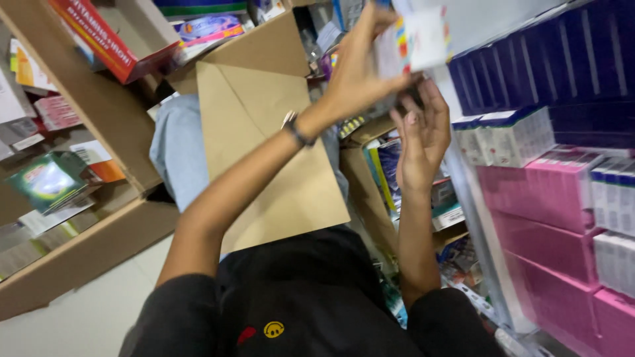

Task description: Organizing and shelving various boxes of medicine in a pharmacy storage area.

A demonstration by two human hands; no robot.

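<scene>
Head view looks down over raised arms toward a white carton with coloured edge stripes (423,36), which serves as the landmark. The left hand (357,73) grasps this carton from its left side, fingers wrapped up along its face, lifting it near the top of the frame. The right hand (420,129) sits just below the carton, fingers loosely curled and palm turned inward; it looks released, though whether its fingertips touch the carton's underside cannot be told. A dark wristband (297,131) circles the left wrist, below and left of the carton. Judging from how things lie, the carton is already lifted clear and held in front of the shelf of dark blue boxes (549,59) to its right, but not yet set anywhere. Pink boxes (549,192) stack lower right of it. A brown cardboard flap (264,152) lies lower left, with open cardboard boxes of mixed packages (49,182) far left. The carton's top is cut off by the frame, and motion blur smears its printing.
</scene>
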